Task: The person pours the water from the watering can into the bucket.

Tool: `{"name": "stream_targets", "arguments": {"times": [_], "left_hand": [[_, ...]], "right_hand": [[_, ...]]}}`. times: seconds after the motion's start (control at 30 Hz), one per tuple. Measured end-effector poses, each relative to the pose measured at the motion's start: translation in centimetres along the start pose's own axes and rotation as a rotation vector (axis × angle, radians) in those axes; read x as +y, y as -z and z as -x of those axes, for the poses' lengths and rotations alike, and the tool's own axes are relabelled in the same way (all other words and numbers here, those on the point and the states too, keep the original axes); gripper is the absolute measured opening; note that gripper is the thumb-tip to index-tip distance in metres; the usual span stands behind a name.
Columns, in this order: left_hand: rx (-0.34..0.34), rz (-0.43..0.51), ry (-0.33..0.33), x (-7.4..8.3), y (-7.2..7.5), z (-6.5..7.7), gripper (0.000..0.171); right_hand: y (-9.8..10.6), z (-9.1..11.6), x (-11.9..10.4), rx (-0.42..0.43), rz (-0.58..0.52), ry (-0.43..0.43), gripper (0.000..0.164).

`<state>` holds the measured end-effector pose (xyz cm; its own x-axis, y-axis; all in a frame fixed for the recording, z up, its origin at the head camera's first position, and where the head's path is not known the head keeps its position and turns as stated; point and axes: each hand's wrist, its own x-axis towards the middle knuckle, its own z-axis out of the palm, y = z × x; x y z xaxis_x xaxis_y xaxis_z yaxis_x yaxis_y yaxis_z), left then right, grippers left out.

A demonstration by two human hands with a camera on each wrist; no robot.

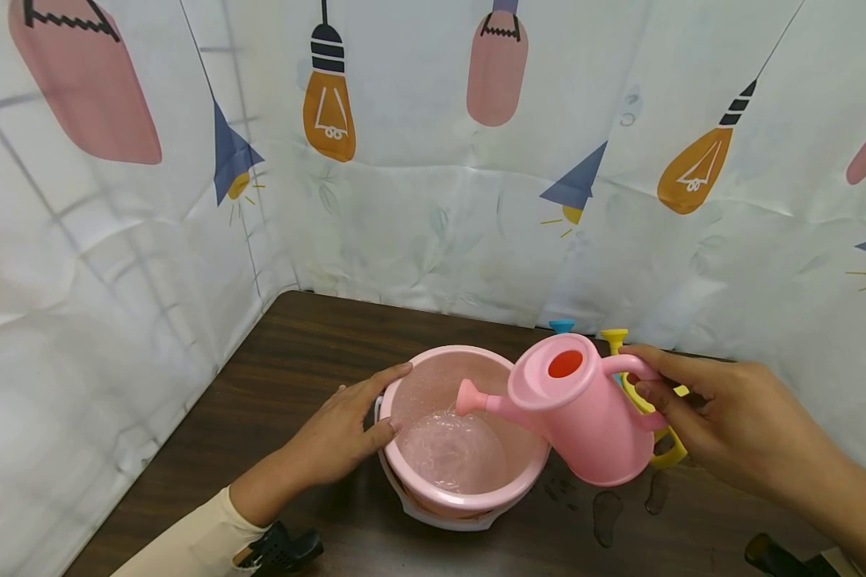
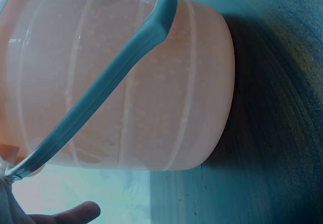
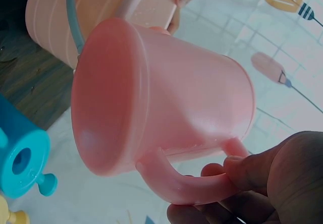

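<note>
My right hand [image 1: 736,401] grips the handle of a pink watering can [image 1: 599,425], its fingers and thumb curled round it in the right wrist view. The can is tilted left, with its spout [image 1: 472,398] over the inside of a pink bucket [image 1: 469,501]. Rippling water [image 1: 451,453] lies in the bucket, and a little runs at the spout's mouth. On the bucket's left rim my left hand [image 1: 332,433] holds on, thumb and index finger over the edge. One finger [image 2: 81,213] extends outside the bucket. The bucket's handle [image 2: 101,90] hangs down along its side.
Behind the pink can stand a yellow watering can [image 1: 669,453] and a blue watering can [image 3: 20,148], partly hidden in the head view. Small water puddles [image 1: 606,517] lie on the dark wooden table [image 1: 317,336]. Printed fabric [image 1: 418,224] hangs along the back and left edges.
</note>
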<state>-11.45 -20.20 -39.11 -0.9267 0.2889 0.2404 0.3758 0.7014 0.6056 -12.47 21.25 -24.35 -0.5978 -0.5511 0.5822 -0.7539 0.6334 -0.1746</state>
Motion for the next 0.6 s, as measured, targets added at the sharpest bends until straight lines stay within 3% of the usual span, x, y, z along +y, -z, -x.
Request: {"name": "stream_targets", "arguments": {"times": [0.6], "left_hand": [[0.002,0.009,-0.002,0.09,0.09,0.04,0.067]], "right_hand": [[0.00,-0.01,-0.01,0.005,0.004,0.002,0.038]]}}
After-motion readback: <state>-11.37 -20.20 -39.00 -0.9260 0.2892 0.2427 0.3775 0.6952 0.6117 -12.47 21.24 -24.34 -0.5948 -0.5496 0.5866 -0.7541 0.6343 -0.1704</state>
